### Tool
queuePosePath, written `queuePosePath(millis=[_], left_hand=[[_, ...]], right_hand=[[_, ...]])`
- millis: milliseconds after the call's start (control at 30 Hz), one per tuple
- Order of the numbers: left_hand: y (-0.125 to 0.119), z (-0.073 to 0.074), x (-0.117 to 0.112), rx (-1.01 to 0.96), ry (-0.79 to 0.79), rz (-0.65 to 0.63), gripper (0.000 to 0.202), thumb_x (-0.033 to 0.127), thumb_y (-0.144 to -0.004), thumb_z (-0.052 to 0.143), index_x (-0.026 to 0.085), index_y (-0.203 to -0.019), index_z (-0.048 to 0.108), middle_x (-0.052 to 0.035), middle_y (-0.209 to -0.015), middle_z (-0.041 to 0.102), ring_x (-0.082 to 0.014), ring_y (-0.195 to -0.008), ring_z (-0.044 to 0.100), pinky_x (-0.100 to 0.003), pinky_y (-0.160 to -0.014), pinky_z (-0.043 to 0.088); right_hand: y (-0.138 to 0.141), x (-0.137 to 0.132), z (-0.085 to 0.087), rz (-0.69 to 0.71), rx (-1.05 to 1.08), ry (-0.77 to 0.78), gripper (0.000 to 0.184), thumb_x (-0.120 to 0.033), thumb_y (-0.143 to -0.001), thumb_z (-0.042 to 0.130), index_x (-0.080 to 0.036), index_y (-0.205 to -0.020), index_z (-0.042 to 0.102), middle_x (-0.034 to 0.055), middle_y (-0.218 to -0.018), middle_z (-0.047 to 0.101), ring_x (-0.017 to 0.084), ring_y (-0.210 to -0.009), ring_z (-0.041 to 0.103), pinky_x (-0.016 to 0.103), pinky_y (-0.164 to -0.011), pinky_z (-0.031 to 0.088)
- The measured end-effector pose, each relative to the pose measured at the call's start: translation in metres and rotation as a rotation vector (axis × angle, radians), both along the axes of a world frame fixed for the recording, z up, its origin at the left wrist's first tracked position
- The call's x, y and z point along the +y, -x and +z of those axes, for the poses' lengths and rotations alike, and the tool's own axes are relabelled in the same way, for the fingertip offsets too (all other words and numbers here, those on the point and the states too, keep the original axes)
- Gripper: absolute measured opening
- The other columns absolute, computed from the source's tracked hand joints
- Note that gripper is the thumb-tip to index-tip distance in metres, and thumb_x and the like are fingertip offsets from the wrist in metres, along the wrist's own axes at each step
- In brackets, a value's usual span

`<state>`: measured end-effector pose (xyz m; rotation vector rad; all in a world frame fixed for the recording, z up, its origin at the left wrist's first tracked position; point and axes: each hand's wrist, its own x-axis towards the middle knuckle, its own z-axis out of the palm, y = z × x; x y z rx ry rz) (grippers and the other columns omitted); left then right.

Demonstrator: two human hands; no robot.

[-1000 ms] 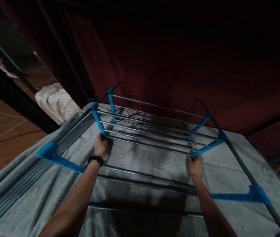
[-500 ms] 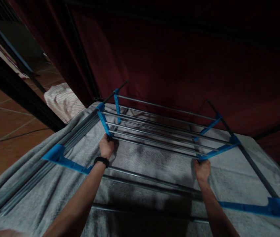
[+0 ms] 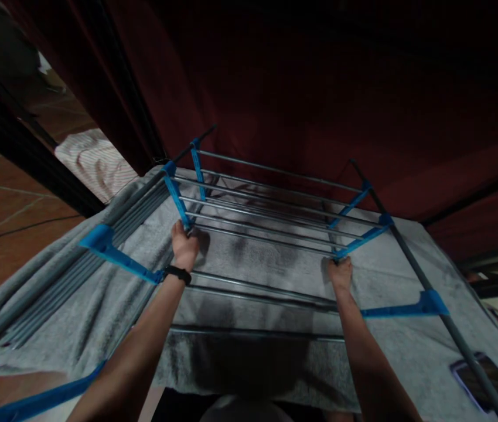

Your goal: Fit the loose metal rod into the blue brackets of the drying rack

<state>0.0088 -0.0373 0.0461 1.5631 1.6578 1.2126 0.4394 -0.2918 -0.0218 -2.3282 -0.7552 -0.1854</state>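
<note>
A rack of grey metal tubes with blue plastic brackets (image 3: pixel 302 231) lies across the grey blanket. My left hand (image 3: pixel 185 247), a dark band on its wrist, is closed around the lower end of the left blue bracket (image 3: pixel 175 196). On the other side, my right hand (image 3: pixel 340 274) grips the near end of the right blue bracket (image 3: pixel 362 240). Several thin crossbars span the gap between these brackets. Closer to me, another blue bracket (image 3: pixel 119 256) sits beside my left wrist, and a matching one (image 3: pixel 407 310) is right of my right forearm.
Several loose grey tubes (image 3: pixel 86 272) lie along the left side of the grey blanket (image 3: pixel 249 264). A phone (image 3: pixel 484 381) rests at the lower right, partly behind a tube. Dark red curtains (image 3: pixel 275 88) hang behind, and a striped cloth (image 3: pixel 95 164) is at the left.
My view has tilted down and shifted right, bringing the phone and the blanket's near edge into sight. Both hands keep their hold on the rack's brackets.
</note>
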Motion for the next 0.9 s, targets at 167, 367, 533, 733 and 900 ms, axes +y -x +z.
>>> queuePosePath(millis=[167,367,533,733,900], left_hand=[[-0.012,-0.006,-0.125,0.130,-0.181,-0.573,0.040,0.015,-0.097,0.045,0.021,-0.127,0.069,-0.0105,-0.134,0.068,-0.0234,-0.126,0.063,-0.043,-0.114,0.050],[-0.007,-0.031,-0.211,0.484,-0.304,-0.855,0.043,0.013,-0.102,0.042,0.019,-0.139,0.064,-0.0119,-0.145,0.062,-0.0266,-0.139,0.054,-0.049,-0.122,0.043],[0.001,-0.038,-0.206,0.643,-0.293,-0.911,0.056,0.003,-0.095,0.045,0.018,-0.147,0.058,-0.0121,-0.145,0.062,-0.0248,-0.139,0.054,-0.046,-0.125,0.037],[-0.009,-0.028,-0.195,0.744,-0.246,-0.920,0.058,-0.001,-0.091,0.041,0.018,-0.141,0.064,-0.0138,-0.134,0.068,-0.0266,-0.125,0.061,-0.045,-0.114,0.047],[-0.013,-0.033,-0.183,0.801,-0.272,-0.933,0.059,-0.003,-0.089,0.039,0.020,-0.134,0.070,-0.0141,-0.128,0.069,-0.0279,-0.120,0.063,-0.045,-0.109,0.049]], right_hand=[[0.065,-0.041,0.009,0.142,0.019,-0.136,0.057,-0.039,-0.091,0.048,-0.011,-0.140,0.056,0.0224,-0.133,0.061,0.034,-0.123,0.059,0.052,-0.109,0.046],[0.156,-0.088,0.003,0.611,-0.085,-0.039,0.040,-0.039,-0.106,0.041,-0.021,-0.133,0.065,0.0147,-0.133,0.067,0.028,-0.127,0.059,0.049,-0.110,0.045],[0.166,-0.100,-0.006,0.701,-0.286,0.097,0.038,-0.036,-0.109,0.041,-0.021,-0.135,0.065,0.0136,-0.137,0.065,0.028,-0.130,0.056,0.049,-0.111,0.040],[0.170,-0.095,0.005,0.666,-0.276,0.129,0.035,-0.022,-0.105,0.043,-0.025,-0.126,0.071,0.0108,-0.132,0.066,0.027,-0.124,0.058,0.046,-0.105,0.043],[0.173,-0.086,0.016,0.628,-0.195,0.256,0.031,-0.018,-0.102,0.051,-0.026,-0.122,0.073,0.0084,-0.126,0.069,0.024,-0.116,0.062,0.040,-0.104,0.046]])
